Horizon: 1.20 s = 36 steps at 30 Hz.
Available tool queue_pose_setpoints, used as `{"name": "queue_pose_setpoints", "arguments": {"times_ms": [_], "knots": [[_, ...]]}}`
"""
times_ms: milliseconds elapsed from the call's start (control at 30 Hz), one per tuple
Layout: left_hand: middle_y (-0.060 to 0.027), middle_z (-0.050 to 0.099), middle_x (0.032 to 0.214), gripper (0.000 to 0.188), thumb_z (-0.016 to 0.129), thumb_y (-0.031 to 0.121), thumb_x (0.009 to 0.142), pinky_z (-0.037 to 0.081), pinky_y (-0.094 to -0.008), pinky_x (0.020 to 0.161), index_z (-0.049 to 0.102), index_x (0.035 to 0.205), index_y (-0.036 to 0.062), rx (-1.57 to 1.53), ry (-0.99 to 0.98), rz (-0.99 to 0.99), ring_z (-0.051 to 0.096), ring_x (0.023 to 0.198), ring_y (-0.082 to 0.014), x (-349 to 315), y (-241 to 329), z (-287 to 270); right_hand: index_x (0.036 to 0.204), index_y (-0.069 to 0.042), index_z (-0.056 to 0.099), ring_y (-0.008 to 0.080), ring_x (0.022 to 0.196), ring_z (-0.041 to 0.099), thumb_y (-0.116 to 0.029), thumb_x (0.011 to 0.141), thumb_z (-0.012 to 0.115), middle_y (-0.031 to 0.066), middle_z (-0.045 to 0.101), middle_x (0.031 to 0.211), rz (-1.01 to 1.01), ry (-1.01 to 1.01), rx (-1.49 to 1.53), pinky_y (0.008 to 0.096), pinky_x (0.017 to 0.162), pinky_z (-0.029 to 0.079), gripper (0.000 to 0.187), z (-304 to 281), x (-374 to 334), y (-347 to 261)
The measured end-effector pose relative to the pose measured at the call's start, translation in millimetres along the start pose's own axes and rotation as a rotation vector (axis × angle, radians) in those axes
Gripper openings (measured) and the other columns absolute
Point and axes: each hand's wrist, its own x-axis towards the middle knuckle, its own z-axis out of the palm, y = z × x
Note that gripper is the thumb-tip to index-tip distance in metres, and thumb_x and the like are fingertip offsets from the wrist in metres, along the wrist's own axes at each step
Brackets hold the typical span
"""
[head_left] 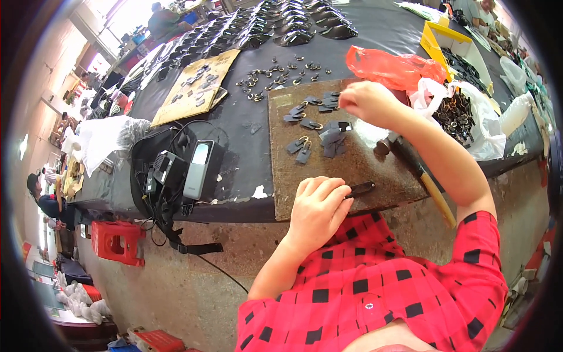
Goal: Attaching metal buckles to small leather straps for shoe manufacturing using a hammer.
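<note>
My left hand (319,206) is closed at the near edge of a brown board (375,167), its thumb and fingers pinching a small dark strap piece (362,189) that sticks out to the right. My right hand (370,104) is over the far part of the board with its fingers curled together. Whatever lies between those fingertips is hidden. Just left of them are small black tabs (329,101), some with gold-coloured rings. A stack of flat black pieces (333,141) and ringed tabs (303,150) lie mid-board.
A hammer with a wooden handle (437,198) lies across the board's right side. Beyond it are a red plastic bag (390,67), a white bag of dark ringed parts (487,132) and a yellow-edged bin (440,44). A power bank (200,170) and cables sit left; shiny black pieces (252,35) fill the far table.
</note>
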Motion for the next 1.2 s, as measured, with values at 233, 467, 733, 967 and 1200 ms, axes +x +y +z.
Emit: {"name": "queue_pose_setpoints", "arguments": {"times_ms": [233, 467, 733, 967, 1200], "knots": [[-0.0055, 0.059, 0.086, 0.013, 0.062, 0.009, 0.067, 0.038, -0.0343, 0.074, 0.058, 0.078, 0.0049, 0.020, 0.076, -0.074, 0.053, 0.082, -0.0236, -10.9, -9.9, -11.5, 0.080, -0.008, 0.057, 0.0267, 0.083, 0.055, -0.015, 0.066, 0.063, 0.0093, 0.056, 0.083, 0.183, -0.121, -0.100, 0.0374, 0.071, 0.044, 0.017, 40.3, 38.0, 22.2], [-0.0055, 0.058, 0.085, 0.012, 0.062, 0.009, 0.068, 0.038, -0.0343, 0.075, 0.058, 0.079, 0.0049, 0.002, 0.052, -0.051, 0.053, 0.082, -0.0236, -4.7, -12.3, -5.2, 0.086, -0.006, 0.051, 0.0278, 0.082, 0.055, -0.011, 0.064, 0.062, 0.0108, 0.055, 0.085, 0.152, -0.018, -0.125, 0.0373, 0.070, 0.045, 0.025, 54.1, 24.3, 24.2], [-0.0075, 0.059, 0.085, 0.012, 0.060, 0.010, 0.070, 0.039, -0.0347, 0.075, 0.057, 0.080, 0.0039, -0.065, 0.007, 0.001, 0.054, 0.082, -0.0254, 19.2, -18.0, 4.0, 0.096, -0.005, 0.043, 0.0287, 0.078, 0.055, -0.006, 0.064, 0.060, 0.0107, 0.055, 0.078, 0.194, 0.028, 0.129, 0.0378, 0.067, 0.044, 0.036, 34.2, -0.5, 20.1], [-0.0115, 0.055, 0.091, 0.041, 0.061, 0.020, 0.076, 0.046, -0.0288, 0.064, 0.046, 0.107, -0.0010, -0.452, 0.044, -0.480, 0.055, 0.072, -0.0162, 57.2, -51.8, 20.1, 0.102, -0.005, 0.042, 0.0249, 0.072, 0.053, -0.002, 0.063, 0.060, 0.0082, 0.051, 0.075, 0.158, 0.043, 0.244, 0.0343, 0.066, 0.042, 0.044, 16.3, -21.2, -0.8], [-0.0009, 0.057, 0.075, 0.013, 0.058, 0.008, 0.079, 0.043, -0.0212, 0.063, 0.056, 0.088, -0.0006, -0.799, -0.073, -0.541, 0.051, 0.069, -0.0056, 70.6, -57.1, 23.6, 0.106, -0.006, 0.042, 0.0266, 0.081, 0.052, -0.001, 0.063, 0.060, 0.0089, 0.051, 0.082, -0.138, 0.166, 0.117, 0.0359, 0.074, 0.040, 0.047, 7.7, -43.8, -35.2]]}}
